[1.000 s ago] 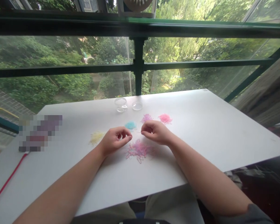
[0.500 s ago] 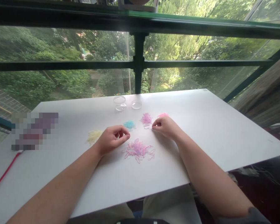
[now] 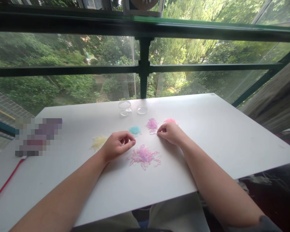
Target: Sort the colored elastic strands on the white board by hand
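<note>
My left hand (image 3: 119,145) rests on the white table between a yellow pile (image 3: 98,142) and a mixed pink and purple pile (image 3: 144,156) of small bands. Its thumb and index finger are curled close together, and anything between them is too small to make out. Behind its fingertips lies a blue pile (image 3: 134,130). My right hand (image 3: 168,132) has its fingertips pinched at the near edge of a purple pile (image 3: 152,124); what they hold, if anything, is too small to tell. Partly behind that hand is a pink pile (image 3: 170,120).
A clear round container (image 3: 125,108) and a clear round lid (image 3: 142,110) stand near the back edge of the white table (image 3: 232,138). At the left lies a pixelated object (image 3: 40,137) with a red cord (image 3: 8,180). A green railing (image 3: 143,67) runs behind the table.
The view has tilted slightly, so everything sits a little lower in the picture. Both hands stay almost where they were, with the right fingertips still beside the purple pile.
</note>
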